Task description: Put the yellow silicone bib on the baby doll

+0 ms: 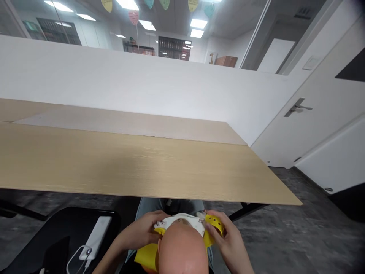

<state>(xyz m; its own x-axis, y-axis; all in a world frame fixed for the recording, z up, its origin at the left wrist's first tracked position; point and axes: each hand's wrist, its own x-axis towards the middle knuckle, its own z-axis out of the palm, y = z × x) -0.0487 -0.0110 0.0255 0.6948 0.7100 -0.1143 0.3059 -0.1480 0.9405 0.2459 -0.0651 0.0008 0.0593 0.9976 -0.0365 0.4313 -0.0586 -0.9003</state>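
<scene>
A baby doll [184, 249] with a smooth bald head sits on my lap, its back to me. Around its neck area are a white patterned cloth collar [185, 218] and a yellow bib [147, 257]. My right hand [226, 239] pinches the yellow bib strap [214, 222], which has a row of round holes, at the doll's right-hand side in view. On the other side, my left hand [148, 228] is curled against the collar and a yellow edge; its fingertips are partly hidden. The doll's face and body front are out of sight.
A long wooden table [159, 167] stands in front of my knees, against a white wall with windows. On a black chair [34, 236] at left lie a white power bank [95, 238] with a cable and a dark flat item. A white door [313, 125] is at right.
</scene>
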